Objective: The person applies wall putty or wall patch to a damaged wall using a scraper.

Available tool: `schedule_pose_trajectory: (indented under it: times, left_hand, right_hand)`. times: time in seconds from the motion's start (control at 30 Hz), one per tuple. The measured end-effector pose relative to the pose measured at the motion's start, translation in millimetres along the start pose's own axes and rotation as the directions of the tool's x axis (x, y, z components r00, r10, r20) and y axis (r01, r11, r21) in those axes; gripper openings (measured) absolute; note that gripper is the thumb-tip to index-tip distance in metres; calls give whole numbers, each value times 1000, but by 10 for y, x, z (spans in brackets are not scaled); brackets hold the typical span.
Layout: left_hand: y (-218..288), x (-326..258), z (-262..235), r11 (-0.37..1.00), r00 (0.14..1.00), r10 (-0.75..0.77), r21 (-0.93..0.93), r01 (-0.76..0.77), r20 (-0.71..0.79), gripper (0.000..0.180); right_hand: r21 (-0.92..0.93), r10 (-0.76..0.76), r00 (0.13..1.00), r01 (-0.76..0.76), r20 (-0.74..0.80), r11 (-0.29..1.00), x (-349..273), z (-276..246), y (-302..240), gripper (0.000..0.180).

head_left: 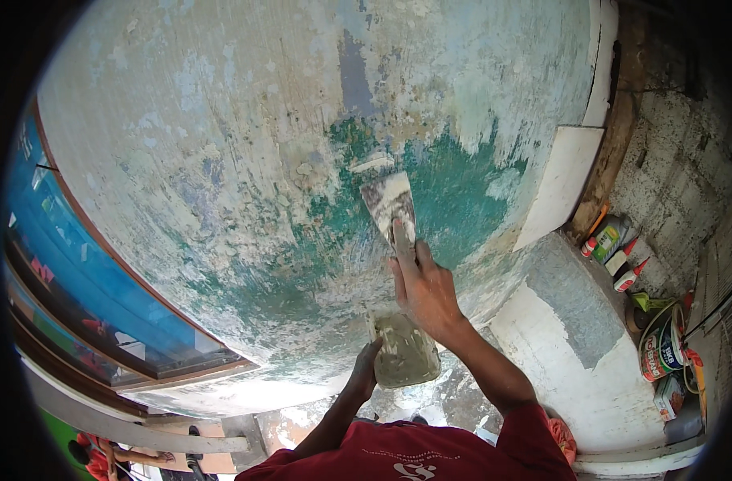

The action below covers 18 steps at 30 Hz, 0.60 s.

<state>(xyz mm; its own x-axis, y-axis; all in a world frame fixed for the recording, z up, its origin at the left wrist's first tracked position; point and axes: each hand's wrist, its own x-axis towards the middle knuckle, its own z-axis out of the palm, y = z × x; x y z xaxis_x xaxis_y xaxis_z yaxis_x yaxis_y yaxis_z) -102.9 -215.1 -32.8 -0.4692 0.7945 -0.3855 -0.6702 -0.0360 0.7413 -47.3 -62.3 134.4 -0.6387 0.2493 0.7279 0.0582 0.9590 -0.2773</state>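
Observation:
In front of me is a wall [246,136] with worn, peeling paint in pale grey, lilac and green. My right hand [430,297] grips a putty knife [388,200], index finger stretched along its blade. The wide blade is smeared with whitish putty and lies against or very near the green patch. Just above the blade's edge is a pale streak of putty [372,163] on the wall. Lower down, my left hand [368,367] is closed on the left side of a greyish tub [408,353], its surface coated with putty. The right hand's grip hides the knife's handle.
On the left a wood-framed window [101,272] borders the wall. A ledge at the right holds several small bottles [614,248]; a paint can [663,349] stands below them. A white panel [560,184] meets the wall's right edge. Another person [101,457] shows at lower left.

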Motion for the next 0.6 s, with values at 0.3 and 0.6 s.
schedule_pose_trajectory:
  times: [0.3, 0.6]
  left_hand:
    - [-14, -159, -32, 998, 997, 61, -24, -60, 44, 52]
    - [-42, -205, -46, 996, 996, 85, -40, -84, 40, 54]
  right_hand:
    - [-64, 1, 999, 2, 54, 998, 296, -190, -103, 63]
    - [13, -4, 1000, 4, 10, 1000, 310, -127, -108, 62]
